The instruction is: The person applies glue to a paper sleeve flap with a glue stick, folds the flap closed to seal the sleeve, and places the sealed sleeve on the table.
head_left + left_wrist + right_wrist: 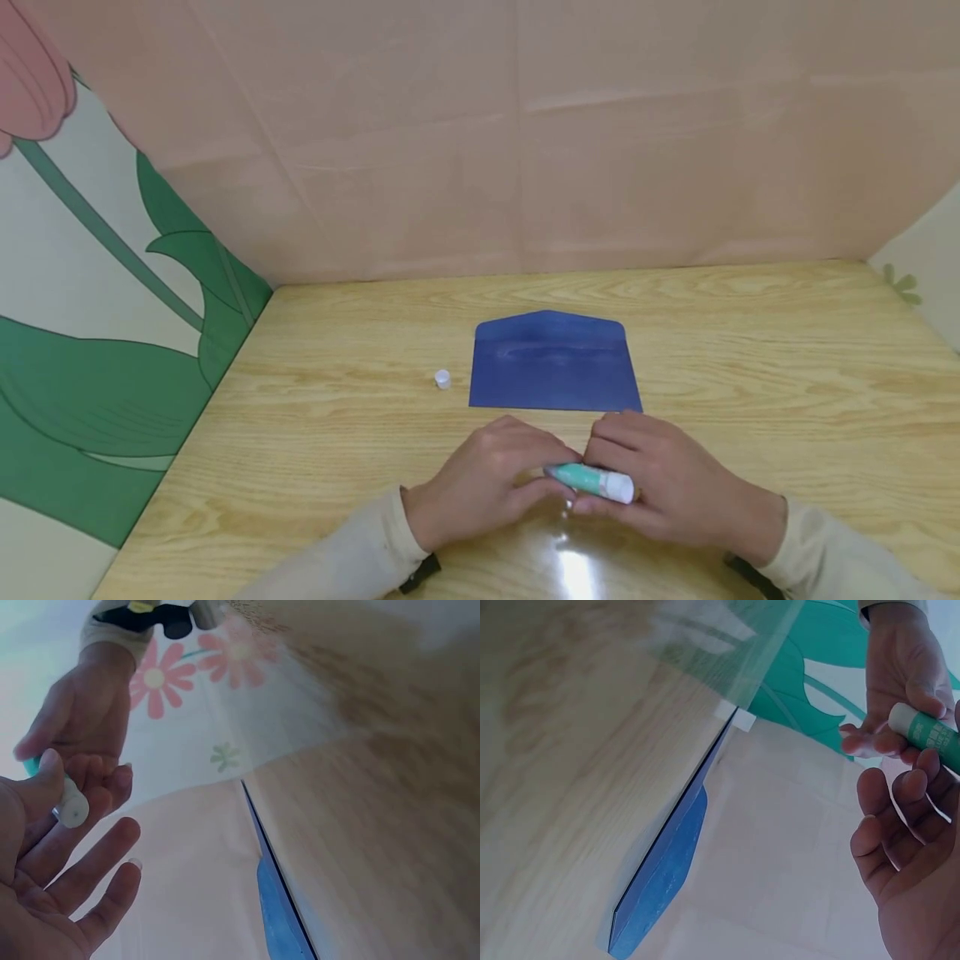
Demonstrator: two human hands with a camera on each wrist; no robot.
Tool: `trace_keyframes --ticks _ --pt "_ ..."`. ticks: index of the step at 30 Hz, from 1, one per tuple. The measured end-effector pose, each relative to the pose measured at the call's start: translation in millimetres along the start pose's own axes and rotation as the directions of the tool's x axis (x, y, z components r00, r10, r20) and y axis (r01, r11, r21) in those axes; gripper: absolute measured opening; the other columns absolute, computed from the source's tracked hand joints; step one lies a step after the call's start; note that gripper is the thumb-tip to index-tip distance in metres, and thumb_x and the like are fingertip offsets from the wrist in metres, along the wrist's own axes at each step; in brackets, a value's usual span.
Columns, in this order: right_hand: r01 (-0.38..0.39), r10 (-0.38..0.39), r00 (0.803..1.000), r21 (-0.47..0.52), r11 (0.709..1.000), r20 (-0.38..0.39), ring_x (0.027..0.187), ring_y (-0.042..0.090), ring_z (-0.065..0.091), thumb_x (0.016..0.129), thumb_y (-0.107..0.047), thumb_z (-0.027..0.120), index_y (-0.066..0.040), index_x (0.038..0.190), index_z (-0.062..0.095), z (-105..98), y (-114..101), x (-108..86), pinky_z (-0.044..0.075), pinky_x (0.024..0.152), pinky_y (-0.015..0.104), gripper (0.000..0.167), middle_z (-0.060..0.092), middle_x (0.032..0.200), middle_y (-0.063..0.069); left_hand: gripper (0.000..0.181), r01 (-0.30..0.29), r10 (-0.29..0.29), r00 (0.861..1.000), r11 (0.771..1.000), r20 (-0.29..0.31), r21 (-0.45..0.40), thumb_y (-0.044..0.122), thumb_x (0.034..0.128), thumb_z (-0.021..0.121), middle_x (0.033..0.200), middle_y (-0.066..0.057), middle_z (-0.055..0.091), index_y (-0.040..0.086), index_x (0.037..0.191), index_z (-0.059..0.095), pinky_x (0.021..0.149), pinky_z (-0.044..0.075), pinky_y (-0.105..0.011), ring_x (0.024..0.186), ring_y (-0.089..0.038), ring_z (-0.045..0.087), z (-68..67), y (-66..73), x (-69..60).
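A green glue stick (588, 477) with a white end is held between my two hands, low in front of me. My left hand (498, 471) pinches it at its left end between thumb and fingers. At the other end my right hand (667, 479) grips it with thumb and fingers; the white end points toward the right hand in the head view. Beyond the hands lies a dark blue envelope (555, 375), its flap opened away from me. A small white cap (442, 379) stands on the table left of the envelope.
The wood-grain table (337, 417) reaches back to a pinkish covered wall (420, 167). A panel with painted green leaves (90, 392) borders the left side. A pale panel (926, 258) closes the right. Light glares on the tabletop below the hands.
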State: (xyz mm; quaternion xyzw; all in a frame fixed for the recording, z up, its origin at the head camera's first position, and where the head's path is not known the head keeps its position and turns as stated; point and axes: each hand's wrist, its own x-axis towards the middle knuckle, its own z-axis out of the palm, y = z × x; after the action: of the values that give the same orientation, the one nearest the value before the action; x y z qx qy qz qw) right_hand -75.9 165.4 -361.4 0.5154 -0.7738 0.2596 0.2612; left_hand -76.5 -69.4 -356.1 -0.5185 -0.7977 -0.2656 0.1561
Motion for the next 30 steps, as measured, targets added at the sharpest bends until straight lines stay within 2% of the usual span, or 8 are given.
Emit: trace_keyframes --ticks 9,17,21,26,28,30 --pt "0.033 -0.032 0.999 0.016 0.999 -0.01 0.073 -0.002 0.043 0.098 -0.041 0.061 -0.023 0.085 0.06 -1 -1 2.5 0.036 0.069 0.014 0.022 0.05 0.083 -0.016 0.021 0.003 -0.003 1.0 1.0 0.014 -0.005 0.032 0.0946 0.067 0.106 0.012 0.075 0.02 0.111 0.073 0.099 0.045 -0.013 0.102 0.003 0.067 0.3 0.4 0.6" --pt "0.018 -0.018 1.0 0.006 1.0 -0.023 0.073 -0.002 0.041 0.099 -0.041 0.058 -0.024 0.083 0.059 -3 -2 3.5 0.035 0.068 0.012 0.024 0.049 0.082 -0.016 0.02 0.007 -0.007 1.0 1.0 0.022 -0.002 0.03 0.095 0.067 0.105 0.012 0.075 0.02 0.111 0.073 0.099 0.045 -0.014 0.101 0.003 0.067 -0.2 -0.6 0.8" --pt "0.004 -0.004 1.0 -0.017 1.0 -0.021 0.074 -0.002 0.043 0.1 -0.04 0.056 -0.023 0.085 0.061 -2 -2 2.6 0.037 0.067 0.013 0.023 0.05 0.084 -0.016 0.03 0.022 -0.022 0.999 1.0 0.026 0.01 0.034 0.0906 0.072 0.108 0.008 0.075 0.015 0.114 0.073 0.099 0.047 -0.016 0.103 -0.002 0.068 -1.8 -4.2 -0.2" --pt "-0.014 0.012 0.999 -0.068 0.998 -0.029 0.072 0.0 0.043 0.102 -0.042 0.052 -0.021 0.083 0.06 -2 0 0.5 0.038 0.065 0.013 0.029 0.049 0.082 -0.015 0.046 0.045 -0.046 0.999 0.995 0.016 0.088 0.041 0.0818 0.079 0.11 0.005 0.074 0.013 0.118 0.071 0.095 0.049 -0.02 0.105 -0.007 0.067 -6.3 -17.4 -3.2" --pt "-0.015 0.012 0.999 -0.091 0.996 -0.031 0.072 0.0 0.042 0.102 -0.042 0.05 -0.021 0.082 0.059 -2 1 0.2 0.037 0.065 0.014 0.031 0.049 0.082 -0.015 0.046 0.064 -0.069 0.997 0.987 0.029 0.151 0.042 0.0835 0.077 0.111 0.005 0.074 0.014 0.119 0.07 0.095 0.05 -0.025 0.107 -0.009 0.067 -8.2 -24.4 -5.3" --pt "-0.013 0.01 1.0 -0.111 0.994 -0.027 0.072 0.001 0.042 0.102 -0.043 0.048 -0.02 0.081 0.058 -2 2 0.2 0.037 0.065 0.014 0.033 0.049 0.081 -0.014 0.044 0.06 -0.078 0.995 0.966 0.061 0.252 0.042 0.0865 0.075 0.113 0.005 0.072 0.015 0.12 0.069 0.096 0.05 -0.03 0.11 -0.012 0.065 -11.0 -32.4 -7.6"
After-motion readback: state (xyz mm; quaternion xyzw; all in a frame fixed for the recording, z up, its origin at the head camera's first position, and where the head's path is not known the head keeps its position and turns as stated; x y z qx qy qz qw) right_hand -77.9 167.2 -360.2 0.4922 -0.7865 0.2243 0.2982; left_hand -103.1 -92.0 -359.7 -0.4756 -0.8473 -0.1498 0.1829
